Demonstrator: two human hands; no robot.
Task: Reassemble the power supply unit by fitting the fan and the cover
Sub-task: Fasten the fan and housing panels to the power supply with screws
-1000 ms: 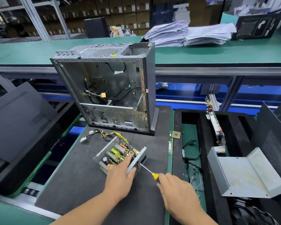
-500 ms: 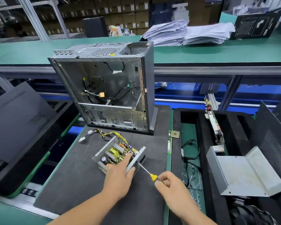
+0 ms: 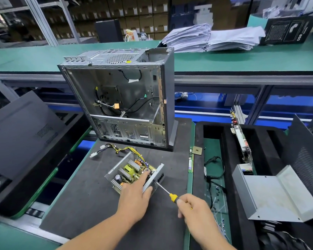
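Note:
The open power supply unit (image 3: 128,171) lies on the dark mat, its green circuit board showing and its yellow cable bundle (image 3: 116,149) trailing to the upper left. My left hand (image 3: 135,193) grips its near right wall, thumb outside and fingers reaching inside over the board. My right hand (image 3: 193,208) holds a yellow-handled screwdriver (image 3: 165,191) whose tip touches the unit's right outer wall. The grey metal cover (image 3: 271,195) lies on the black foam tray at the right. I cannot pick out the fan.
An empty computer case (image 3: 126,98) stands upright just behind the unit. A black foam tray (image 3: 226,141) at the right holds a circuit board (image 3: 240,138) on edge and black cables (image 3: 213,174). A dark side panel (image 3: 23,134) leans at the left. Paper stacks (image 3: 211,37) lie on the far bench.
My hands and the screwdriver have stayed on the unit. The view has shifted slightly; the screwdriver looks to have turned a little in my right hand.

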